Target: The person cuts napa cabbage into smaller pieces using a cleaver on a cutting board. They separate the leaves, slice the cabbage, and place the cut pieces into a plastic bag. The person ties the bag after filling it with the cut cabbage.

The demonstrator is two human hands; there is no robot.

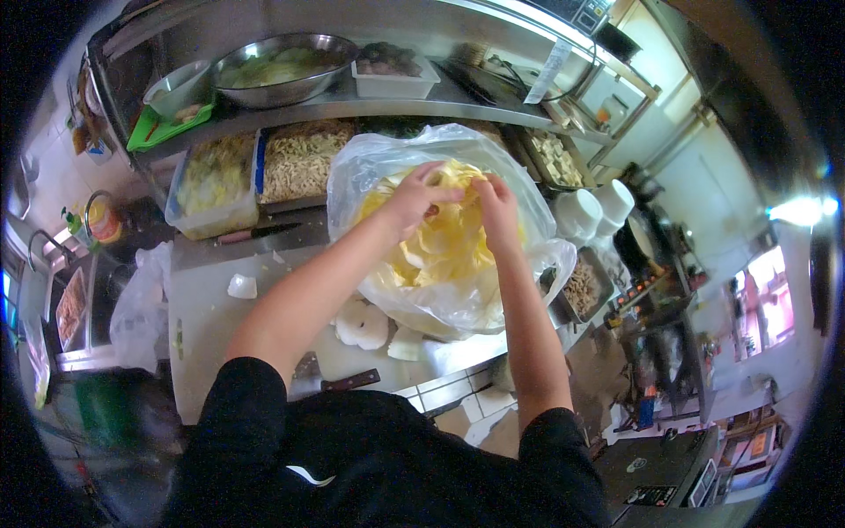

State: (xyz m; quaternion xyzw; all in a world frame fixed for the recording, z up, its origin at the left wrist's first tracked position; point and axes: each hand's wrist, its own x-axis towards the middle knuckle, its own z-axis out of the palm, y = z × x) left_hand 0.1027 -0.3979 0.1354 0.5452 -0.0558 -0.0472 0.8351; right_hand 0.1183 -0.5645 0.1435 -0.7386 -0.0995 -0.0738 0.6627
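Note:
A large clear plastic bag (449, 310), filled with yellow cabbage leaves (455, 244), stands open before me at the far edge of a white cutting board (211, 330). Inside its mouth, my left hand (422, 198) is on a curly yellow leaf (459, 173), thumb and fingers spread around it. My right hand (498, 208) pinches the same leafy piece from the other side. White cut cabbage stem pieces (362, 325) lie on the board near the bag. A knife with a dark riveted handle (351, 381) rests at the board's near edge.
Behind the board are a tub of chopped vegetables (214, 185), a tray of shredded food (304, 162) and a second knife (254, 233). A steel bowl (284, 69) and a white container (396, 82) sit on the shelf. White stacked cups (579, 212) and a metal tray (584, 287) stand right.

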